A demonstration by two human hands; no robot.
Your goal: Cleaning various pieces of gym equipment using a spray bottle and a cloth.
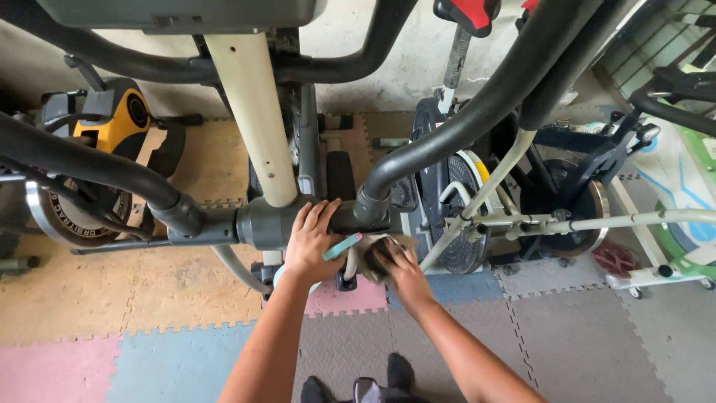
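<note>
Hands at the grey pivot joint (262,222) of an exercise machine

Left hand (312,239) lies flat, fingers extended, on the joint, a teal strip (342,246) beside it; right hand (399,269) presses a folded brown cloth (377,254) against it, fingers curled around the cloth.

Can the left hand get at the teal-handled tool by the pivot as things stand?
Probably yes: the left hand rests on the grey pivot, and the teal-handled tool lies right beside it with nothing between.

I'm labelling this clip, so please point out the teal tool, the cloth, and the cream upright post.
teal tool (342,246), head view, middle of its flat handle.
cloth (378,257), head view, dark bunched part under the right hand.
cream upright post (253,119), head view, mid-length of the tube.
</note>
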